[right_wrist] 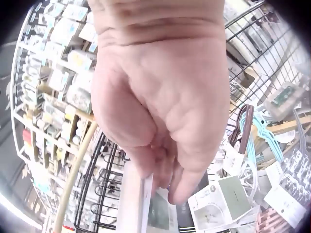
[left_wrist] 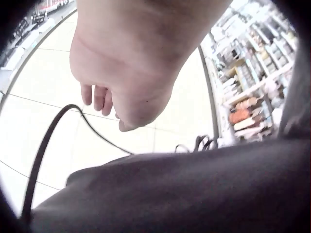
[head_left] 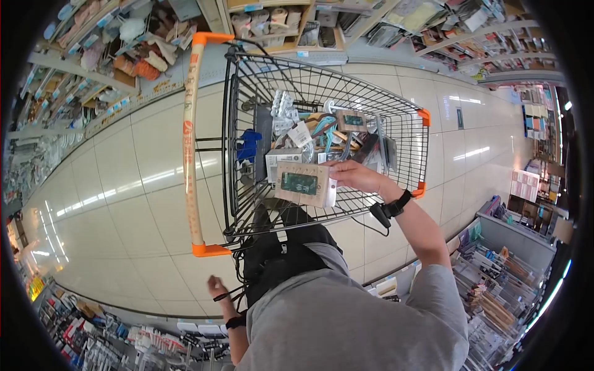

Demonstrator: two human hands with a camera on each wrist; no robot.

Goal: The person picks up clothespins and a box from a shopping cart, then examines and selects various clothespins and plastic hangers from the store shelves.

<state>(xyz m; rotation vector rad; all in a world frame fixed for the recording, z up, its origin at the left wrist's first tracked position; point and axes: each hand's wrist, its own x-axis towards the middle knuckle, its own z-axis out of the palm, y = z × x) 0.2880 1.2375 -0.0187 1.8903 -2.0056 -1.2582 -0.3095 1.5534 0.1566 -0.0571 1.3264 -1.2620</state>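
Observation:
My right hand pinches a beige flat box with a dark green panel on its front, held up over the near side of the shopping cart. In the right wrist view, thumb and fingers grip the edge of that box. Below it in the cart lie a similar beige box, light blue hangers, clear plastic hangers with a white tag, and a white-and-green box. My left hand hangs loosely curled beside my body, holding nothing.
The cart's long handle with orange ends stands to the left. Stocked shelves line the aisle on both sides of the tiled floor. A black cable loops near my left hand.

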